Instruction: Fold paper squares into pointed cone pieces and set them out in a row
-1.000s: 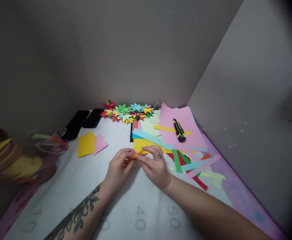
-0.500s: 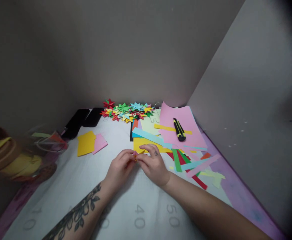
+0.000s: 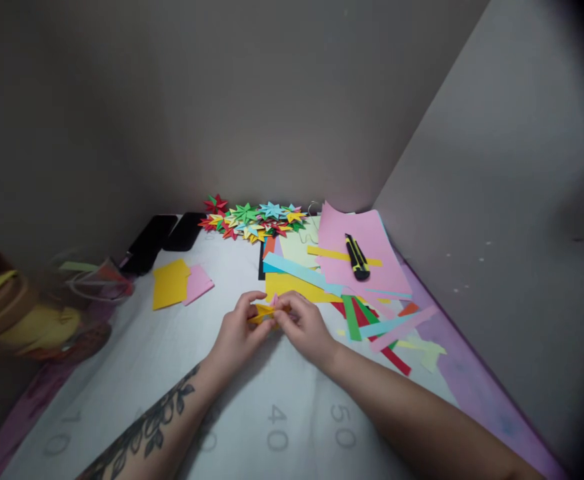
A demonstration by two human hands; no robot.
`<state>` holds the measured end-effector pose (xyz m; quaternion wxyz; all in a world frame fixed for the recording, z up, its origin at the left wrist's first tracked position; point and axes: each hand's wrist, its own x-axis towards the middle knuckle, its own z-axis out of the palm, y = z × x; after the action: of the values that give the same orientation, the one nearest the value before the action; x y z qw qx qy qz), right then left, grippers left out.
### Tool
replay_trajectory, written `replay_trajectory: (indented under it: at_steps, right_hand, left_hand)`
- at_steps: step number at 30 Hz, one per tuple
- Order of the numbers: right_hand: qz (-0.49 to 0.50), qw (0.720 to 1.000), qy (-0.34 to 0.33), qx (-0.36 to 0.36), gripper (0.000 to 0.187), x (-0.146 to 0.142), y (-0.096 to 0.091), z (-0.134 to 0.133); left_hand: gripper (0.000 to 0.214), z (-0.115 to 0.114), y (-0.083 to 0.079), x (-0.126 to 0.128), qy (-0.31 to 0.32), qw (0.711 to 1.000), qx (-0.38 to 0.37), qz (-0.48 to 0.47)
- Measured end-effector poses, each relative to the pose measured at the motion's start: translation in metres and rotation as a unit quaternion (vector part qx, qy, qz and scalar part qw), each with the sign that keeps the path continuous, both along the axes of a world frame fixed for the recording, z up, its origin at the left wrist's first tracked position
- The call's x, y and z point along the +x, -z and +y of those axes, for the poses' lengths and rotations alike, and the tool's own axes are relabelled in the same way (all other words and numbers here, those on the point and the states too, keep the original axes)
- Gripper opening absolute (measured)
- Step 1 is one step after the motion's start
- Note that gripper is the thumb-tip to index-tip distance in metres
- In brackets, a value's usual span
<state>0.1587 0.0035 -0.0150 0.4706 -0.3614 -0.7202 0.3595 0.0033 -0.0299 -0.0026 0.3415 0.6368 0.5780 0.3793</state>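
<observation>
Between my two hands is a small folded piece of yellow and pink paper [image 3: 262,313], held just above the white mat [image 3: 252,400]. My left hand [image 3: 245,327] pinches its left side, with the thumb below and the fingers above. My right hand [image 3: 302,327] grips the right side, its thumb and fingertips close to a pink point of the paper. Fingers cover part of the folded piece. Flat yellow paper squares [image 3: 170,285] and pink paper squares [image 3: 199,285] lie left of my hands.
Folded paper stars [image 3: 246,213] pile up along the back wall. A utility knife [image 3: 357,257] rests on pink sheets [image 3: 377,233] at the back right. Cut paper strips [image 3: 353,320] are scattered to the right. Two black phone-like objects [image 3: 185,232] and a clear container [image 3: 99,283] sit at left.
My left fingers have spread around the folded paper, so more of its yellow side shows. My right fingers have curled in closer to it. The view has shifted slightly.
</observation>
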Motion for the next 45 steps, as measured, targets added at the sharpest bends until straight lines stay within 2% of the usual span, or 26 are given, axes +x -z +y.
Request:
replay_trajectory:
  at_steps: [1, 4, 7, 15, 19, 24, 29, 36, 45]
  right_hand:
    - [0.032, 0.998, 0.011, -0.049, 0.006, -0.002, 0.0, 0.0]
    - [0.132, 0.974, 0.027, -0.182, 0.021, -0.007, 0.0, -0.001]
    - [0.175, 0.954, 0.018, -0.244, 0.031, -0.009, -0.002, -0.002]
    - [0.198, 0.937, -0.003, -0.289, 0.041, -0.005, -0.002, 0.002]
    - [0.229, 0.937, -0.014, -0.263, 0.042, -0.005, 0.002, 0.006]
    - [0.199, 0.942, -0.035, -0.267, 0.045, -0.01, 0.007, 0.004]
    - [0.206, 0.937, -0.004, -0.283, 0.042, -0.008, 0.005, 0.006]
    - [0.175, 0.944, -0.024, -0.278, 0.042, -0.007, 0.004, 0.006]
    - [0.202, 0.94, -0.019, -0.274, 0.042, -0.007, 0.004, 0.007]
  left_hand:
    - [0.035, 0.0, -0.001, 0.0, 0.003, 1.0, -0.006, -0.007]
    - [0.038, 0.0, -0.003, 0.002, 0.017, 0.998, -0.032, -0.044]
    - [0.041, 0.001, -0.007, 0.005, 0.021, 0.993, -0.07, -0.096]
    - [0.038, 0.004, -0.009, 0.004, -0.01, 0.975, -0.121, -0.185]
    - [0.039, 0.009, -0.004, 0.0, -0.057, 0.958, -0.128, -0.251]
    - [0.04, 0.012, -0.004, -0.001, -0.081, 0.929, -0.152, -0.326]
    - [0.039, 0.013, -0.006, 0.0, -0.085, 0.917, -0.172, -0.35]
    - [0.04, 0.012, -0.009, -0.002, -0.049, 0.917, -0.182, -0.351]
    - [0.05, 0.012, -0.011, 0.0, -0.059, 0.912, -0.189, -0.358]
